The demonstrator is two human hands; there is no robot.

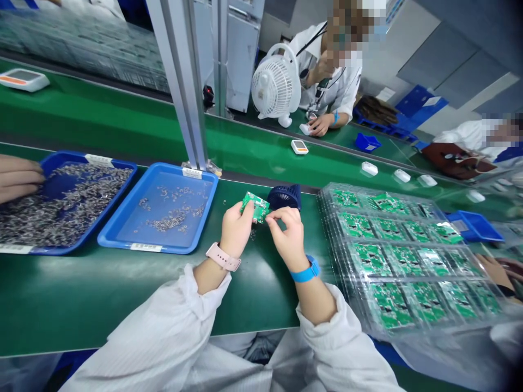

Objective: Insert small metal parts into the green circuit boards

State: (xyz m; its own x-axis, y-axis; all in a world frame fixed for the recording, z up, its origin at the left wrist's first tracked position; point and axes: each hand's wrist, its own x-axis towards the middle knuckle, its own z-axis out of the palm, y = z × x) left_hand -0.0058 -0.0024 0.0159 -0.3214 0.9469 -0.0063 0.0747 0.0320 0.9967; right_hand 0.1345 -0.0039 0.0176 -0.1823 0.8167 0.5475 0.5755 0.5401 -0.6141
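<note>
My left hand (pixel 236 226) is closed on a small green circuit board (pixel 255 206), gripping its left side above the green bench. My right hand (pixel 287 231) is closed in a pinch at the board's right edge; what its fingertips hold is too small to make out. A pink watch sits on my left wrist and a blue band on my right. Just behind the board stands a small dark blue fan (pixel 285 196).
A blue tray (pixel 118 231) with a few small metal parts lies to the left, and a fuller blue tray (pixel 61 159) beyond it, where another person's hand (pixel 18 177) rests. Clear trays of green boards (pixel 408 261) stack on the right. Co-workers sit across the conveyor beside a white fan (pixel 274 84).
</note>
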